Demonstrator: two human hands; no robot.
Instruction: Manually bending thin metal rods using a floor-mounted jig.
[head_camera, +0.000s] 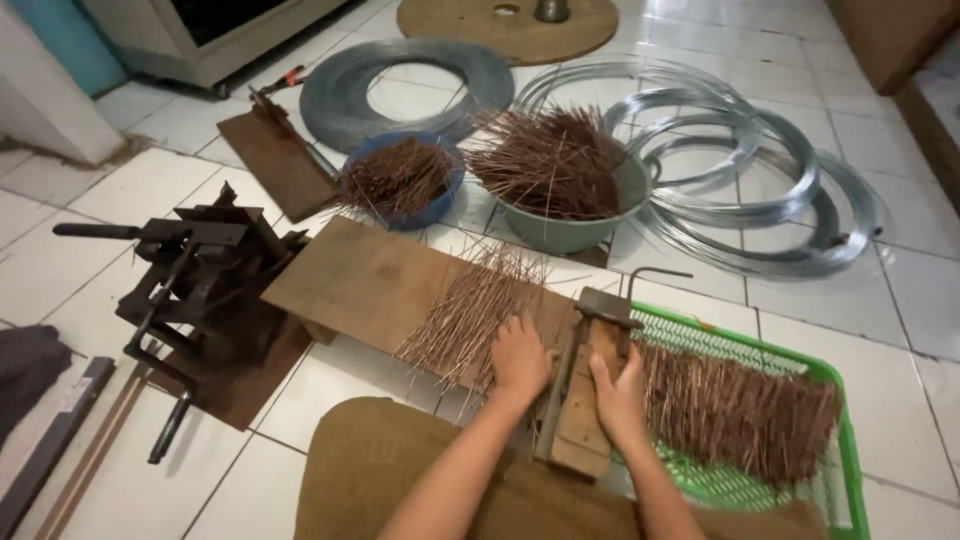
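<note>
Left hand (520, 355) lies palm down, fingers loosely spread, on the near end of a fan of thin, straight, rust-brown wire rods (470, 310); it presses them flat and closes on nothing. The rods are heaped at the right end of a plain brown wooden board (360, 280) laid on the white tiled floor (130, 190), some tips overhanging the board's near edge. Right hand (620, 395) rests just beside, on a narrow wood-and-steel jig (580, 400) with a bent metal handle at its far end; fingers lie against the jig's right side, and whether they pinch a rod cannot be told, as the fingertips are hidden. Right of the jig, a green plastic mesh basket (840, 390) holds a dense layer of similar rods lying side by side. Beyond the board's far edge: a blue round bowl (405, 210) and a grey-green round basin (575, 230), both bristling with rods. Behind them, a flat coil of dull grey strip (405, 90) and looser coils of bright galvanised wire (760, 180). Off the board's left end, a dark, rusted cast-iron lever machine (200, 280) with black handles.
</note>
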